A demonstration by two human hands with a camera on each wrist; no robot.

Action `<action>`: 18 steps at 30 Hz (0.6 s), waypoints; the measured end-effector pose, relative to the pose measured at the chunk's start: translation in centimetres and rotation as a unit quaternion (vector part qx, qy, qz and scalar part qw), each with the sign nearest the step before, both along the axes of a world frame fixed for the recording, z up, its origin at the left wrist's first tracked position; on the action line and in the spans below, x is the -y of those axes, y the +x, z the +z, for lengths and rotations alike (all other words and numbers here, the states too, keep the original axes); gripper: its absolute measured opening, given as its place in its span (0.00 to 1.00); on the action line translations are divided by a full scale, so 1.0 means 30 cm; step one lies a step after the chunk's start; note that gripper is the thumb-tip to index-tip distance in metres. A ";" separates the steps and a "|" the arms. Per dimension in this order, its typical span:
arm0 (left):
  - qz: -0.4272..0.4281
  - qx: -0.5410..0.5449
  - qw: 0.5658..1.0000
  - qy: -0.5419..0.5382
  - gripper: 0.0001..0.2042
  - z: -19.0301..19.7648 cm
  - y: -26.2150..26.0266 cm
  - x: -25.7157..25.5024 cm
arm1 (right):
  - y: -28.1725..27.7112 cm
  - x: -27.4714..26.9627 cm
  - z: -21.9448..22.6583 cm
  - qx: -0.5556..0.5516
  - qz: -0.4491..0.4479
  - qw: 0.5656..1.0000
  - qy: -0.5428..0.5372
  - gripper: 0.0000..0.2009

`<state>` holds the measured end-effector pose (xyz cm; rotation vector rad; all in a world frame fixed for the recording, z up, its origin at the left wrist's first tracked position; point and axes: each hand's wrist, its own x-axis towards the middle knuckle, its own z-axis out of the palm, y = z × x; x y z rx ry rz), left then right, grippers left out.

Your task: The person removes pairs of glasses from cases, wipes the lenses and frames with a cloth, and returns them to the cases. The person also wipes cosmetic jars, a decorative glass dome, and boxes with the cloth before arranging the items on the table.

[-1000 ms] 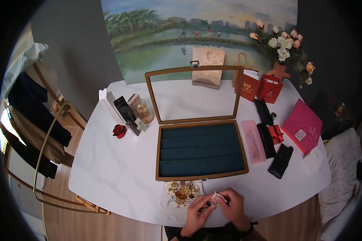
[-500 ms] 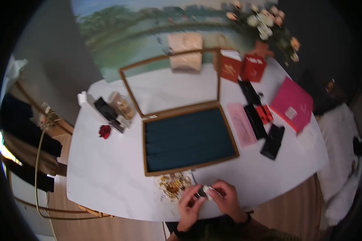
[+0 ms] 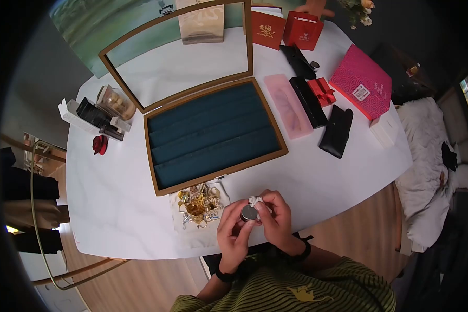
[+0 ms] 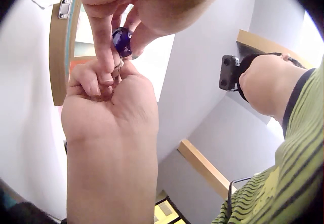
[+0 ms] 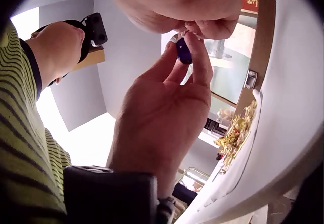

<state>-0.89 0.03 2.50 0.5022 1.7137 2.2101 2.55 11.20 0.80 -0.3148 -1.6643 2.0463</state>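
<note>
Between the thumb and fingers of the left hand is a small round object, grey-faced in the head view; its glossy dark blue side shows in the left wrist view. The right hand has curled fingers pinching a small white piece at the object's upper edge. Both hands are close together over the table's front edge. To their left, gold and silver jewellery lies heaped on a white cloth. Behind is a wooden-framed case with dark blue rows inside, its lid raised.
Right of the case are a pink tray, black cases, a red box and a magenta box. Small boxes and a red flower stand left. Red bags are at the back.
The head view has turned, so the table's contents appear higher and further left. Between the hands, the round object's grey face now shows plainly. Both hands keep their hold.
</note>
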 end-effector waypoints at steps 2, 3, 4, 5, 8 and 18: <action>0.013 -0.031 0.999 -0.043 0.19 -0.013 -0.012 -0.001 | 0.007 0.010 -0.004 0.007 0.003 1.000 -0.018 0.04; 0.015 -0.031 0.999 -0.041 0.19 -0.024 -0.016 0.002 | 0.010 0.020 -0.004 0.007 0.006 1.000 -0.022 0.04; 0.027 -0.028 0.998 -0.051 0.19 -0.039 -0.018 0.009 | 0.013 0.028 -0.006 0.008 0.008 1.000 -0.027 0.04; 0.039 -0.023 0.997 -0.062 0.19 -0.055 -0.016 0.014 | 0.015 0.034 -0.010 0.009 0.010 1.000 -0.027 0.04; 0.017 -0.007 0.998 -0.058 0.20 -0.051 -0.014 0.011 | 0.022 0.032 -0.029 -0.013 -0.002 1.000 -0.002 0.04; 0.007 -0.014 0.997 -0.073 0.21 -0.019 -0.003 -0.006 | 0.022 -0.009 0.009 0.087 0.043 0.980 -0.173 0.06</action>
